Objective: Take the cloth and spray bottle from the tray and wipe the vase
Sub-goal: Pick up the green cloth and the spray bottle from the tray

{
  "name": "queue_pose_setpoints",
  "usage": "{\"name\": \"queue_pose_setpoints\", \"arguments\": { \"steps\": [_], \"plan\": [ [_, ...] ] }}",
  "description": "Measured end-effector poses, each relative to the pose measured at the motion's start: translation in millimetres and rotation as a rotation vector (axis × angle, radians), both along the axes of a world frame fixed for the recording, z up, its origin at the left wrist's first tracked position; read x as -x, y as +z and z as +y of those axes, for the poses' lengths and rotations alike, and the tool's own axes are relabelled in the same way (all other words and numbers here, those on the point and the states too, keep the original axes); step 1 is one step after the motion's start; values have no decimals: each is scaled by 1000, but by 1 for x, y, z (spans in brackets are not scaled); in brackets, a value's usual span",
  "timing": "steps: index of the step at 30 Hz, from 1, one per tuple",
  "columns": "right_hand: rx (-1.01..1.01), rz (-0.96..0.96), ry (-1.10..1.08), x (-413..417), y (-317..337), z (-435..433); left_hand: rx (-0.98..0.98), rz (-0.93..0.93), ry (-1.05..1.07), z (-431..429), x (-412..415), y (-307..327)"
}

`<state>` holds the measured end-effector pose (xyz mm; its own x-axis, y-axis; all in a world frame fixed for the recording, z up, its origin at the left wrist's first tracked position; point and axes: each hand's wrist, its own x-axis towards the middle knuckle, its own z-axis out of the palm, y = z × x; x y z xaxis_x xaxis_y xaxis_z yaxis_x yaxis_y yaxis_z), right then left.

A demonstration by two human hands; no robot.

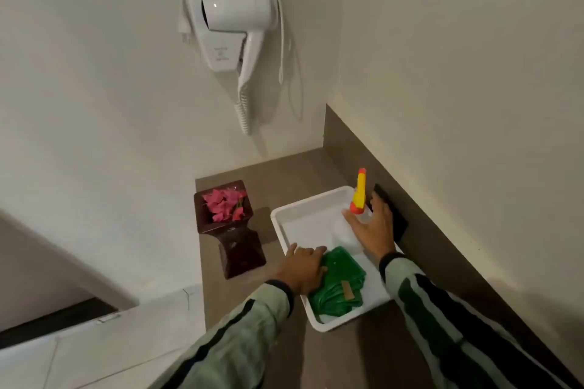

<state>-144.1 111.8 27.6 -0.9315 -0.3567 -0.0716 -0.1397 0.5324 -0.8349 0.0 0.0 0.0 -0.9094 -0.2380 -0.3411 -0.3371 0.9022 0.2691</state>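
A white tray point(303, 208) lies on the brown counter. A folded green cloth point(343, 281) rests in its near half. My left hand point(303, 267) lies on the cloth's left edge, fingers curled over it. A spray bottle with a yellow and orange head point(358, 194) stands at the tray's far right corner. My right hand point(373, 224) is spread open just in front of the bottle and hides its body; whether it touches is unclear. A dark brown square vase point(235, 240) with pink flowers point(225, 204) stands left of the tray.
A white wall-mounted hair dryer point(234, 19) with a coiled cord hangs above the counter's back corner. A dark raised backsplash point(442, 249) runs along the right. A black plate point(393, 215) sits on it behind my right hand. A pale ledge point(94, 344) lies lower left.
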Motion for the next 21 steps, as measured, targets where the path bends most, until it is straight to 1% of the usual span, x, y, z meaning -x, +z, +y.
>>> {"name": "queue_pose_setpoints", "arguments": {
  "steps": [2,5,6,8,10,12,13,16,21],
  "plan": [
    [67,-26,22,13,4,-13,-29,-58,-27,-3,13,-6],
    [69,68,119,22,9,-28,-71,-120,-12,-10,25,-7],
    [57,78,126,22,7,-32,-77,-149,-11,-11,28,-8],
    [108,70,111,21,8,-37,-98,-156,4,-14,32,-5],
    [137,82,109,19,10,-35,-190,-116,51,-13,32,-3],
    [164,135,86,13,14,-31,-304,-85,93,-7,28,1],
    [193,184,75,9,21,-28,-329,-64,108,-5,24,7],
    [273,333,121,-10,47,-21,-346,42,131,0,6,29],
    [239,399,328,-42,80,-7,-330,279,192,0,-47,70]
  ]
}}
